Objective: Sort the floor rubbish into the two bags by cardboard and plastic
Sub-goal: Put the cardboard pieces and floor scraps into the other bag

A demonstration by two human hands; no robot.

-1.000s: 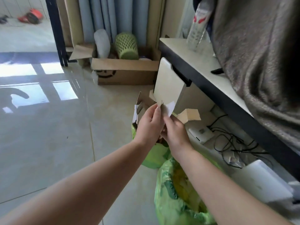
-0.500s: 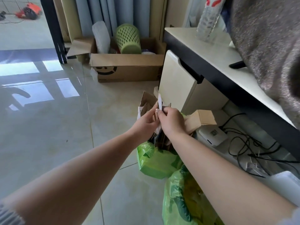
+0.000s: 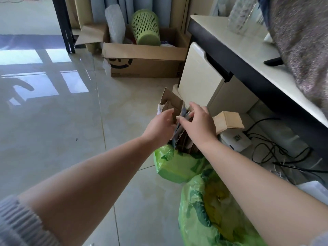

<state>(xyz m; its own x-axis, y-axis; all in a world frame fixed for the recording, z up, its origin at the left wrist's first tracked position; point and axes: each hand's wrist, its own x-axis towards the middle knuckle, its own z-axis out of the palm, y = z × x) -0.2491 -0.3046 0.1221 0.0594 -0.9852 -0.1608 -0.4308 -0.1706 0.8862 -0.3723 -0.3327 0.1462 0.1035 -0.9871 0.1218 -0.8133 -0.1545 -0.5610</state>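
We've got both hands over the far green plastic bag of brown cardboard scraps beside the cream cabinet. Right hand pinches a scrap; left hand fingers relaxed, touching cardboard. Near green bag just beside it.

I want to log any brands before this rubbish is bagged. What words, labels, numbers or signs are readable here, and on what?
None can be read.
Cardboard box: a partial black round logo and a small line of print, both too blurred.
White device: a small label, too small.
Bottle: markings, blurred.
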